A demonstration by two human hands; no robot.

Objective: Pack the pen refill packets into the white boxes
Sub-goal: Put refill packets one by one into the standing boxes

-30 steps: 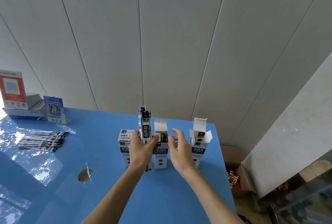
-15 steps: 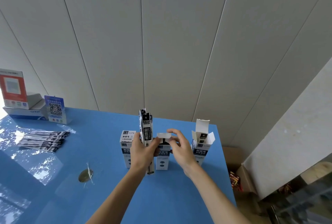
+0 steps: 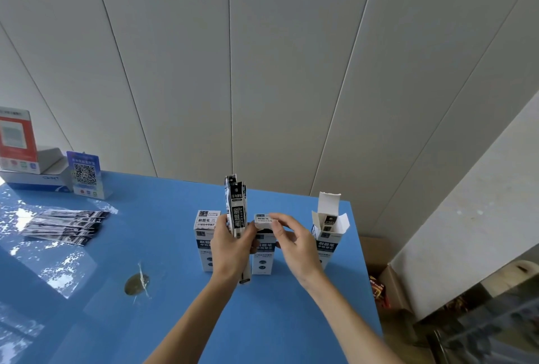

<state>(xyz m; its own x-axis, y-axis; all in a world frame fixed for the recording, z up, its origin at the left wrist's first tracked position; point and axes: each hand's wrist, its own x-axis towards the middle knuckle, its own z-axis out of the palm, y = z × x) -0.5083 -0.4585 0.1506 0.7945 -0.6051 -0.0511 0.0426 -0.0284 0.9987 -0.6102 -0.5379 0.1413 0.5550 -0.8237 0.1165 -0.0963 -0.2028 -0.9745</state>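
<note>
Tabletop [image 3: 262,320] in blue is carrying 3 upright white boxes in a row. Left box [image 3: 206,242] is sitting closed; right box [image 3: 328,232] is standing open, flaps up, a dark packet end showing inside. Middle box [image 3: 263,255] is being closed: its lid [image 3: 264,219], upright 1 second ago, is now lying folded nearly flat, suggesting this box is packed. Right hand [image 3: 294,242] is pinching that lid between thumb and curled fingertips. Left hand [image 3: 230,247] is gripping a bundle of refill packets [image 3: 235,212] upright between the left and middle boxes. Spare packets [image 3: 62,226] are lying fanned at far left.
</note>
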